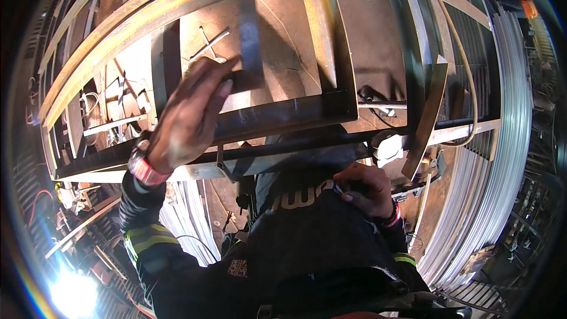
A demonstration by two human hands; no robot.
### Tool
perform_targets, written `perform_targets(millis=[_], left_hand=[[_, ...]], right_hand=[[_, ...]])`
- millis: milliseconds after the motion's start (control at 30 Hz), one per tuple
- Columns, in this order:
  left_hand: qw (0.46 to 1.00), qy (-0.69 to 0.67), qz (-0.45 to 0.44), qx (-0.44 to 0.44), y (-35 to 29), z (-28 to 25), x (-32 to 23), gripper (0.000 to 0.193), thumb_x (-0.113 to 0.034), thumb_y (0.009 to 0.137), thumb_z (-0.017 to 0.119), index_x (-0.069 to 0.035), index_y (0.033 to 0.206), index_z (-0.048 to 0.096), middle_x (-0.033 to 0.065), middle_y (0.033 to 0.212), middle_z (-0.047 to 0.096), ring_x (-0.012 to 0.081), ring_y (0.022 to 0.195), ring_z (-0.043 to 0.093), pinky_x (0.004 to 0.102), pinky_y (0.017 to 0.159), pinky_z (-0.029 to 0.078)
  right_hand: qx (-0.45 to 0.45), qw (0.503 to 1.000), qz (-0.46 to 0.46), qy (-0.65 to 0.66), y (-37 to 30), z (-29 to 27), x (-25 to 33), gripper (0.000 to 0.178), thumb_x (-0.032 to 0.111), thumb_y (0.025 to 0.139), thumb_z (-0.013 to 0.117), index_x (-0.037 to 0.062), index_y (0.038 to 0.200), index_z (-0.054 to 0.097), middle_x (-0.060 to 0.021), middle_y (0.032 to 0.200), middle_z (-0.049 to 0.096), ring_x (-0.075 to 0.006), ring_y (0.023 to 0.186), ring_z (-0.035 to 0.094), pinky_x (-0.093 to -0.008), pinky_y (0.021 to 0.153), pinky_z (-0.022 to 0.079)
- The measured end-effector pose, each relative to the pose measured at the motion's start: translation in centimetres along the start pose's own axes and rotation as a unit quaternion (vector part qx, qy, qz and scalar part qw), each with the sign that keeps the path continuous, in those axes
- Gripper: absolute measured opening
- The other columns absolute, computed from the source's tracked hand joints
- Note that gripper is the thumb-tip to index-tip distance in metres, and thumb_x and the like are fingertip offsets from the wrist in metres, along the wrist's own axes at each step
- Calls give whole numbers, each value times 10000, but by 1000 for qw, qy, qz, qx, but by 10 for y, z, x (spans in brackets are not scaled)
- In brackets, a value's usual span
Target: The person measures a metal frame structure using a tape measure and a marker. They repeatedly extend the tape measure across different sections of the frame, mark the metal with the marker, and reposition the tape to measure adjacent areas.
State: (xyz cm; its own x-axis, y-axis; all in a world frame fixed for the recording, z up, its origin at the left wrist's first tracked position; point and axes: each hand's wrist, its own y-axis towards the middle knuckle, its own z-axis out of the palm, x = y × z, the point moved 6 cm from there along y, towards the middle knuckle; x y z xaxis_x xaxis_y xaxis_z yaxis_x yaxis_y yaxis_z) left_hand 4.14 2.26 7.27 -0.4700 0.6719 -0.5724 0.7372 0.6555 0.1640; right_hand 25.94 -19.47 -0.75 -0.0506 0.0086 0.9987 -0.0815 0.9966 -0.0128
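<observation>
**Fingers (205, 80) extended on the left hand (182, 123), curled on the right hand (366, 189)**

Over the steel frame (283, 111), the left fingers lie close together beside a blurred dark flat piece (250, 44); whether they grip it, I cannot tell. The right fingers bunch near the dark clothing (331, 233), their contents unclear. The frame spans the area ahead; 1 loose bar (426, 121) slants across its right side.
</observation>
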Motion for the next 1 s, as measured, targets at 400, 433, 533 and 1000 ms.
perform_targets(millis=[400,433,533,1000], left_hand=[[914,-291,-256,120,-20,93,53,152,-89,868,731,-3,973,661,133,962,674,257,901,667,344,816,516],[932,-254,-237,102,-20,93,52,157,-94,851,748,-5,953,668,128,954,667,257,887,663,343,800,515],[964,-175,-182,79,-24,95,47,171,-100,815,788,-14,908,674,95,934,628,225,864,643,326,783,514],[905,-328,-203,181,-21,111,56,146,7,768,801,-16,852,684,57,984,612,145,893,623,270,786,515]], right_hand=[[21,999,20,-18,-3,1,1,359,86,761,802,15,1091,679,-89,824,661,-200,708,648,-296,635,473],[19,1000,15,-17,-3,1,0,359,91,761,801,14,1089,680,-91,821,661,-203,707,649,-297,635,474],[21,1000,17,-14,-2,-1,-3,362,110,761,800,10,1088,679,-97,815,661,-210,706,653,-302,638,480],[-77,980,165,80,-24,-6,-7,411,38,831,724,14,1216,581,-144,1105,648,-179,893,621,-298,783,481]])
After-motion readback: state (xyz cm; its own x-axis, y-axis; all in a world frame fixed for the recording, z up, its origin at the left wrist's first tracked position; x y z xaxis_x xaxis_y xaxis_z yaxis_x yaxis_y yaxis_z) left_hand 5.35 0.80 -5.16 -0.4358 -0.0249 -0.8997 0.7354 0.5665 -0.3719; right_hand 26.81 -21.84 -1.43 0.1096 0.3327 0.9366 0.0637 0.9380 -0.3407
